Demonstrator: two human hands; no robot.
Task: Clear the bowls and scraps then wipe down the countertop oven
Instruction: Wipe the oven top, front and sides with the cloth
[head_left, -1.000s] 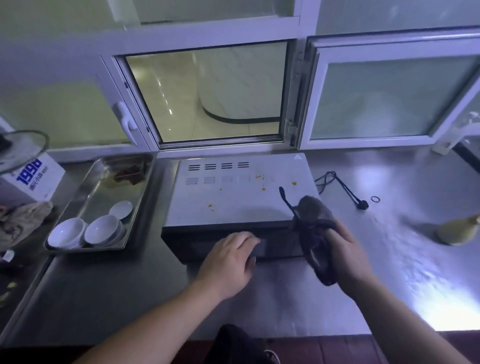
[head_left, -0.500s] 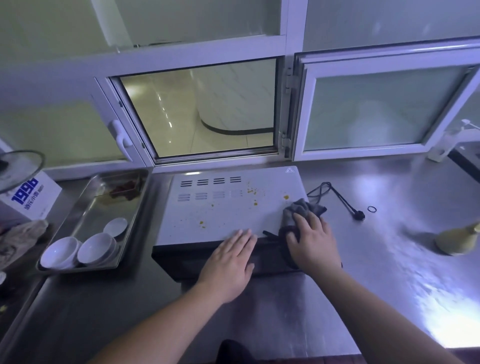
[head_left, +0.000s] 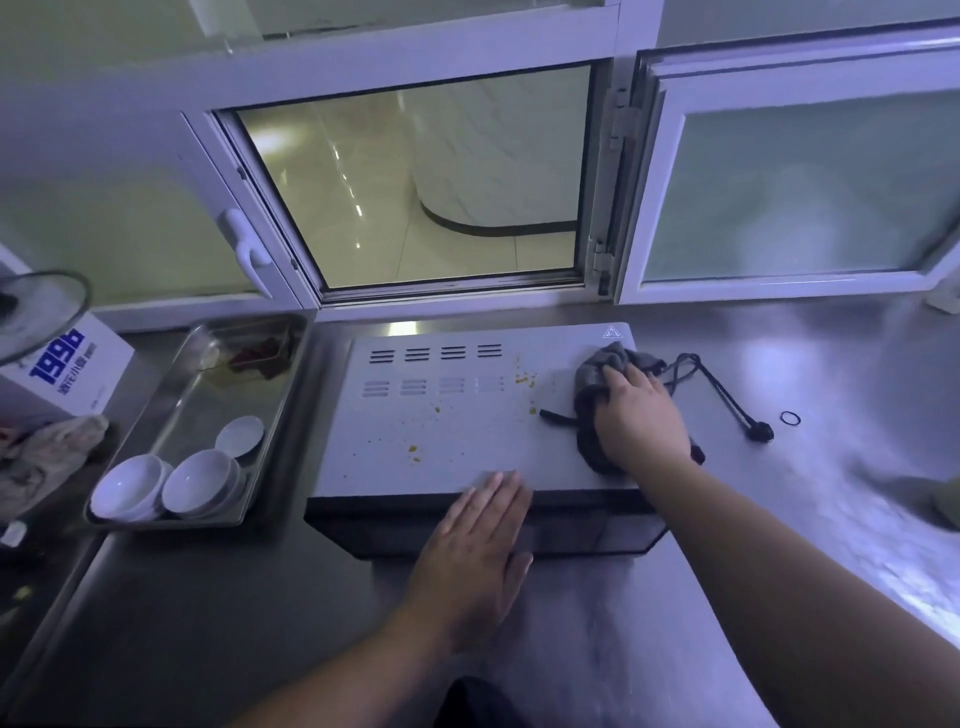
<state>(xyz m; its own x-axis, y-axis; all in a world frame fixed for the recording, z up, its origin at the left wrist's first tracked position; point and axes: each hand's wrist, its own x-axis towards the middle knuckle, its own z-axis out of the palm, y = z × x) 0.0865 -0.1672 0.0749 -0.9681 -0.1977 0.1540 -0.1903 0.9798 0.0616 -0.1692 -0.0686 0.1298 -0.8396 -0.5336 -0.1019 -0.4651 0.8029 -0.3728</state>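
The right hand (head_left: 641, 415), clenched on the grey rag (head_left: 597, 374), has slid toward twelve o'clock across the countertop oven (head_left: 441, 431). Wiping has begun; the flat, released left hand (head_left: 475, 545) steadies its front edge.

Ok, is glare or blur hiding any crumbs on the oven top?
Head view: dim, bluish, edges bowed by the wide lens. Glare sits on the steel counter, not the oven top; orange crumbs show clearly. Right hand slightly soft.

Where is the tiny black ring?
In the head view, the small black ring lies flat on the steel counter, right of the white countertop oven, just beyond the plug end of the black power cord.
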